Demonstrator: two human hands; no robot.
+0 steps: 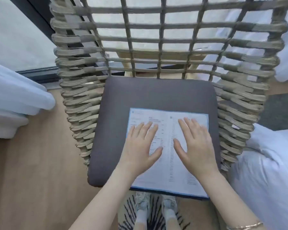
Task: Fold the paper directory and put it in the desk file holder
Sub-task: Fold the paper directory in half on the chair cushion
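Pressing: I have both palms laid flat on the paper directory (169, 130), fingers spread, nothing pinched or gripped.
Left hand (142, 145): open, resting on the left page, thumb reaching toward the centre crease.
Right hand (195, 143): open, resting on the right page, its little-finger side near the sheet's right edge.
Directory position: spread open and face up on the grey seat cushion (116, 113) of the woven chair (78, 90); it sits toward the cushion's front right corner, its near edge overhanging the cushion's front edge.
Done so far: as I judge it, nothing of the fold itself; the sheet lies flat with a centre crease showing between my hands, so this looks like smoothing ahead of the fold.
Left to do: close one half over the other along that crease, press it down, lift the folded piece and carry it to the desk file holder.
File holder: not in view anywhere; I cannot say where it stands.
Hidden: my palms and forearms cover much of both pages and part of the near edge.
Hard to read: the print is blurred, only columns of small lines; whether the directory is one sheet or several leaves I cannot tell.
Cut off: a bracelet (244, 226) on my right wrist runs out at the bottom edge of the picture.
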